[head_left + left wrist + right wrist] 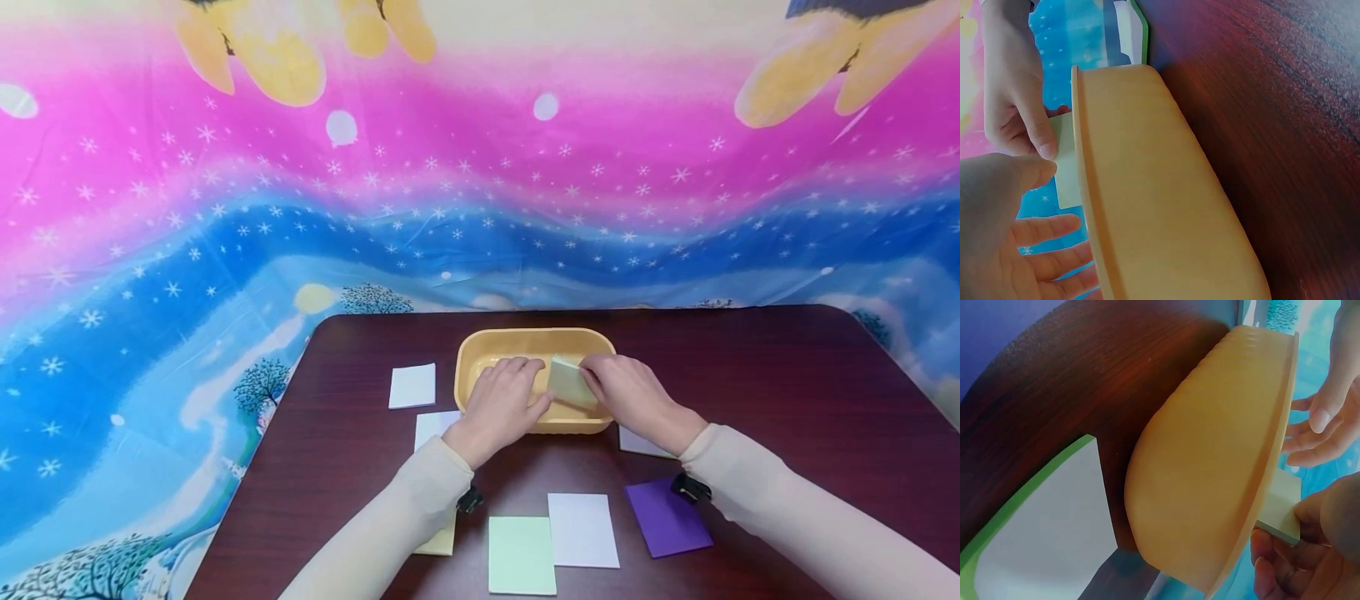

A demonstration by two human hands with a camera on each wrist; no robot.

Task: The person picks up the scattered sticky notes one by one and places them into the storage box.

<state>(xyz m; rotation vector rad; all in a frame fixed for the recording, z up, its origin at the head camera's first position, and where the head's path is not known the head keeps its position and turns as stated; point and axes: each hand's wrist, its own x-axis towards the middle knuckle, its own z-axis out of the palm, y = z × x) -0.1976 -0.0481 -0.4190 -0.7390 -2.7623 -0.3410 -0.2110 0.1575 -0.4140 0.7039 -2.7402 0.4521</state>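
Observation:
A yellow plastic basin (573, 427) stands toward the far side of the dark table. My right hand (637, 396) pinches a thin pale green square pad (570, 385) by its edge, between thumb and fingers, tilted over the basin's right half. My left hand (502, 396) is over the basin's left part, its fingers extended. In the left wrist view, the left thumb tip is close to the pad (1067, 165); whether it touches, I cannot tell. The basin's wall (1210, 462) hides the pad's lower part in the right wrist view.
Several flat squares lie about the basin: a white one (412, 386) at left, a purple one (667, 518) at right, a green one (522, 554) and a white one (583, 529) in front. A yellow one (437, 543) is partly under the left sleeve. A patterned cloth (480, 183) hangs behind.

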